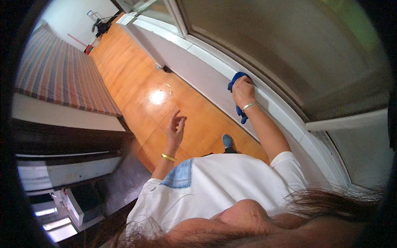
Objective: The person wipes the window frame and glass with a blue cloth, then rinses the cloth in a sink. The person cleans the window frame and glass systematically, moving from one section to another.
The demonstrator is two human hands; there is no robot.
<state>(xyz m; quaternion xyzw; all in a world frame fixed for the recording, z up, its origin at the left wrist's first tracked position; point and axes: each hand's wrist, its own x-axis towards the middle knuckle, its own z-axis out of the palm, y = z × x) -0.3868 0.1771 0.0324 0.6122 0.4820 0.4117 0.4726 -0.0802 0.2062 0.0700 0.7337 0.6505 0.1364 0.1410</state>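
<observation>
A bunched blue cloth [238, 81] is gripped in my right hand [243, 90]. The hand presses it on the white tiled window sill [207, 58], close to the bottom of the window frame [231, 59]. Part of the cloth hangs below my wrist over the sill's inner edge. My left hand [176, 127] is raised over the wooden floor [142, 90], holding nothing, its fingers apart and a little curled.
A bed with a striped cover [68, 74] stands to the left. Beyond it, a black object [101, 27] sits by the far wall. The low white wall [186, 69] runs beneath the sill. One blue shoe [227, 141] shows on the floor below me.
</observation>
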